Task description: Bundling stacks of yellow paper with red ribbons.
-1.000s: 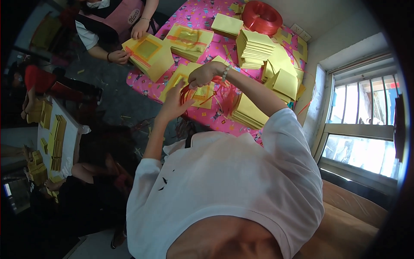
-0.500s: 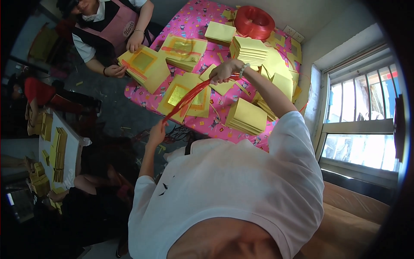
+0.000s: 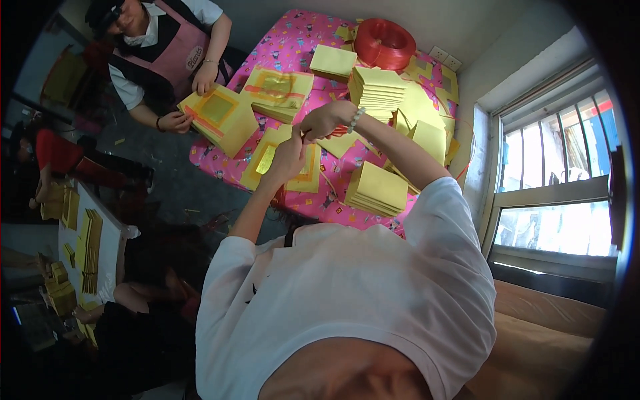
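Both of my hands meet above the near part of the pink table. My right hand [image 3: 327, 121], with a beaded bracelet at the wrist, is closed on a bundle of thin red plastic strands [image 3: 341, 131], whose ends show near the bracelet. Closed just beside its fingertips, my left hand [image 3: 287, 159] grips the same bundle. The hands hide most of the strands; some hang below my left wrist. Under my hands lies yellow paper with a gold square and orange border [image 3: 311, 175]. To the right sits a stack of folded yellow paper [image 3: 377, 189].
A red coil of plastic cord [image 3: 385, 45] stands at the back of the patterned pink tablecloth [image 3: 217, 162]. More yellow stacks [image 3: 379, 93] fill the right side. Across the left corner a co-worker [image 3: 170, 63] holds yellow sheets [image 3: 220, 120]. A barred window [image 3: 557, 180] is at right.
My left hand has moved up and right along the red strands to meet my right hand. My right hand has shifted slightly left. The stretched strands between them no longer show.
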Action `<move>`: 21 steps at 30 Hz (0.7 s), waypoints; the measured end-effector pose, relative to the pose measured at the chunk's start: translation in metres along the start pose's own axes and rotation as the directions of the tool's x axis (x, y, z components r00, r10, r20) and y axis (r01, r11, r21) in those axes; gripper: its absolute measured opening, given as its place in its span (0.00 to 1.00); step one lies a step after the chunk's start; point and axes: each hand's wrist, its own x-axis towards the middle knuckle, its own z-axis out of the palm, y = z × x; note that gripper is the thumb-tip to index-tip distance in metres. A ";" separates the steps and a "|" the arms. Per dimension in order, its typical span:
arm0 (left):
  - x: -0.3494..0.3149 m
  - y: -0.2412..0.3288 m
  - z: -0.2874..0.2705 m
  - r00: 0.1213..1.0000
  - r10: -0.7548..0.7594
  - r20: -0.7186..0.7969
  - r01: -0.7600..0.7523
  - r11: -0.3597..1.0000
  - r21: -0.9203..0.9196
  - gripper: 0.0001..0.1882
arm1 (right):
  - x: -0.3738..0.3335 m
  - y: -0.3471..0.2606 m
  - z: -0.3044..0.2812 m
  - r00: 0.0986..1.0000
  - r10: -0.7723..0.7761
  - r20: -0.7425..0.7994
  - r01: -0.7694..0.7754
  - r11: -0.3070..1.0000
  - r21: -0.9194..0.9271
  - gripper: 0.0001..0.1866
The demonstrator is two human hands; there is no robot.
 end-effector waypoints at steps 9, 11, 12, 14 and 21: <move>0.011 -0.004 -0.005 0.982 0.112 -0.153 -0.097 0.990 0.102 0.17 | -0.047 0.036 -0.027 0.913 0.050 -0.406 -0.058 0.998 -0.006 0.17; 0.018 -0.002 -0.003 0.970 0.013 -0.242 -0.026 0.998 -0.051 0.19 | -0.048 0.027 -0.024 0.811 0.035 -0.584 -0.045 0.999 -0.002 0.17; 0.023 -0.001 -0.001 0.970 0.018 -0.244 -0.031 0.998 -0.050 0.19 | -0.047 0.024 -0.023 0.808 0.035 -0.588 -0.047 0.999 -0.004 0.17; 0.035 0.000 0.004 0.980 -0.098 -0.171 0.038 0.946 -0.323 0.19 | -0.044 0.023 -0.023 0.676 0.058 -0.735 0.167 0.959 0.230 0.16; 0.071 0.018 0.016 0.980 -0.151 -0.126 0.013 0.688 -0.725 0.15 | -0.040 0.000 -0.044 0.588 0.323 -0.742 0.534 0.534 0.655 0.13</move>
